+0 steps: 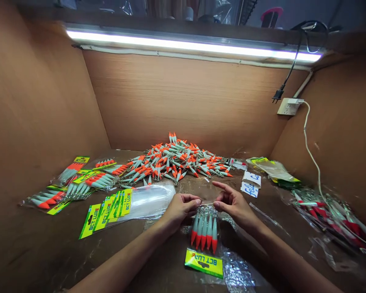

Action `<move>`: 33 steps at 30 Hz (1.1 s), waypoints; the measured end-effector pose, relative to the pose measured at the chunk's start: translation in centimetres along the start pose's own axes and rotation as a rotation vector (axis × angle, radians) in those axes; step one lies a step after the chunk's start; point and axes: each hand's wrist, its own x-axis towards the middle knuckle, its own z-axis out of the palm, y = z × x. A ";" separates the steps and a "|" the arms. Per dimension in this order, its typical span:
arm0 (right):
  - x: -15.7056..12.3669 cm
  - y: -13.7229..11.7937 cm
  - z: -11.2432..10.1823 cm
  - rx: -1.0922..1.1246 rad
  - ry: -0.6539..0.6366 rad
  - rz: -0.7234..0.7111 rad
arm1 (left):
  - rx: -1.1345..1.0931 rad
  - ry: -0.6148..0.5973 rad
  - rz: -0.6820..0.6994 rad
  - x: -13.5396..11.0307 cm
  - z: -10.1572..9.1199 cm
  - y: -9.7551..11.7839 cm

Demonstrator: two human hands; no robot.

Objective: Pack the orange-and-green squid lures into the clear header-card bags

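In front of me lies a clear plastic bag (219, 228) with a yellow BCT LURE header card (203, 263) at its near end. Inside it several pale fishing lures (204, 232) lie side by side, orange tips toward me and wire hooks at the far end. My left hand (180, 208) pinches the bag's far edge just left of the hooks, thumb against the fingers. On the opposite corner my right hand (234, 203) pinches that same edge, its index finger raised away. The fingertips partly hide the edge.
A large heap of loose lures (173, 160) rises at the back. Bags with yellow headers (110, 211) fan out left, near packed lures (79, 185). Flat bags (273, 169) and red-and-white lures (332, 215) lie right. A black plug (278, 95) hangs above.
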 end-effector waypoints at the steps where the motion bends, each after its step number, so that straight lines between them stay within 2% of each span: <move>1: 0.2 0.3 -0.1 0.001 0.003 0.007 | -0.009 0.012 0.002 -0.1 0.0 0.0; 3: 0.4 0.8 -0.2 -0.035 -0.010 0.014 | -0.022 0.032 0.010 0.0 0.0 0.0; 5: 0.4 0.8 -0.2 -0.173 0.028 -0.031 | 0.000 0.040 0.037 0.2 0.1 -0.1; 7: 0.3 0.1 0.2 -0.440 0.163 -0.187 | 0.063 0.068 0.089 0.5 0.1 -0.3; 9: 0.2 -1.1 1.2 -0.746 0.276 -0.410 | 0.137 0.101 0.146 0.6 0.0 -0.4; 10: 0.2 -1.7 1.8 -0.879 0.271 -0.505 | 0.171 0.105 0.180 0.6 0.0 -0.4; 12: 0.6 -2.8 3.4 -1.083 0.160 -0.612 | 0.257 0.080 0.272 0.3 -0.1 -0.3; 14: 1.4 -3.6 4.9 -1.236 0.038 -0.621 | 0.392 0.071 0.388 -0.2 -0.1 0.0; 16: 2.2 -4.1 6.2 -1.354 -0.026 -0.591 | 0.527 0.110 0.463 -0.7 -0.3 0.4; 19: 2.8 -4.1 7.1 -1.425 -0.054 -0.590 | 0.605 0.158 0.481 -1.1 -0.6 0.9; 22: 2.5 -3.9 7.4 -1.383 0.020 -0.694 | 0.559 0.129 0.463 -1.2 -0.6 1.0; 24: 2.2 -3.8 7.5 -1.358 0.067 -0.711 | 0.548 0.130 0.450 -1.2 -0.6 1.0; 29: 2.3 -3.7 7.5 -1.423 -0.016 -0.579 | 0.549 0.180 0.400 -1.4 -0.5 1.2; 33: 2.9 -3.5 7.0 -1.444 -0.009 -0.540 | 0.492 0.192 0.351 -1.7 -0.2 1.4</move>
